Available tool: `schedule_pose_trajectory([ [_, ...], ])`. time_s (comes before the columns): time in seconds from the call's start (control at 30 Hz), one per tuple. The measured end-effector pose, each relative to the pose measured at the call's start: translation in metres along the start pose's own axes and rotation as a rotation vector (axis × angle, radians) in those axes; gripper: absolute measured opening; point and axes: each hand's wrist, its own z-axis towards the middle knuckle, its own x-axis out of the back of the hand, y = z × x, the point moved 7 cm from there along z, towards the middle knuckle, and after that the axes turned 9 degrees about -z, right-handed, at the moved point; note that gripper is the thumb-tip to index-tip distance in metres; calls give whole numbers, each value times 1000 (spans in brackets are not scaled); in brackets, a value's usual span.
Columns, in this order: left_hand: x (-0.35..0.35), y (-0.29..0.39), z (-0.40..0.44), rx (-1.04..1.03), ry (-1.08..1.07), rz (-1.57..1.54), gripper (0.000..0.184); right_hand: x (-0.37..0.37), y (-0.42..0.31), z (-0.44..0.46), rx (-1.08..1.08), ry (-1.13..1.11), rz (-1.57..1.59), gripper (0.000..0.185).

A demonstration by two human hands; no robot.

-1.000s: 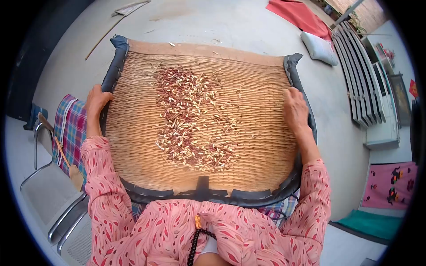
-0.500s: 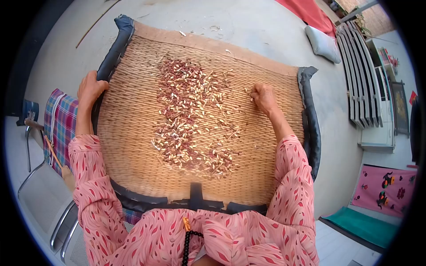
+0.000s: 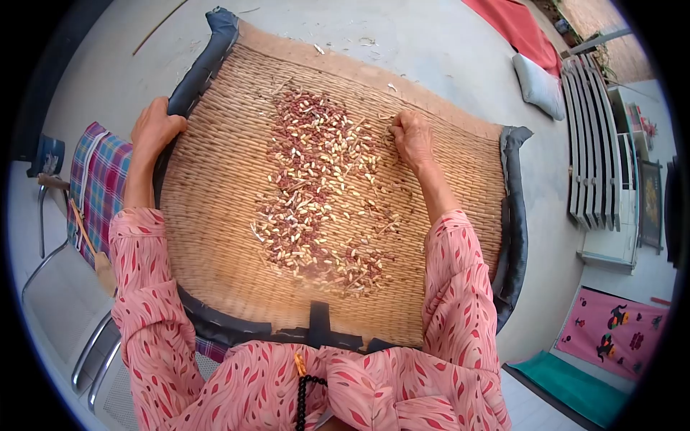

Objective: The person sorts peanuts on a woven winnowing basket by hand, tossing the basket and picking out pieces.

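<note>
A wide woven winnowing basket (image 3: 215,179) with a black-wrapped rim (image 3: 190,90) lies across my lap. A heap of dark red and pale yellow seeds (image 3: 305,190), mixed with bits of husk and stalk, runs down its middle. My left hand (image 3: 153,126) is closed around the rim on the left side. At the heap's upper right edge, my right hand (image 3: 412,140) is closed with its fingertips pinched together, just above the weave; what lies in the pinch, if anything, is hidden.
A metal chair (image 3: 68,316) and a plaid cloth (image 3: 97,179) are at the left. A pale cushion (image 3: 539,86) lies on the floor near a red cloth (image 3: 514,25). Slatted grey panels (image 3: 593,144) stand at the right, above a pink mat (image 3: 611,330).
My right hand has moved left and farther up the basket, closer to the seeds. My left hand still holds the rim. The whole view has shifted and tilted a little.
</note>
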Motion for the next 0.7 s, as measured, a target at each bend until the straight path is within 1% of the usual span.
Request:
schedule_pose_trajectory([
  [0.07, -1, 0, 1, 13, -7, 15, 48, 0, 0, 1, 4, 5, -36, 11],
  [0.17, -1, -3, 1, 0, 21, 20, 49, -6, 20, -2, -110, -34, 168, 13],
  [0.27, -3, -6, 4, 0, 39, -16, 49, 1, 20, -10, -40, 18, 195, 15],
  [0.37, -2, -3, 2, 13, 15, -1, 50, 7, 7, -13, 42, 24, 95, 16],
  [0.57, -2, -4, 1, -9, 47, -6, 50, 4, -7, -12, 100, 119, -59, 10],
  [0.67, -3, -4, 2, 1, 25, -3, 49, -4, -11, -10, 109, 70, -229, 9],
  [0.7, -2, -3, 2, 5, 21, 2, 49, -3, -11, -10, 96, 87, -211, 9],
])
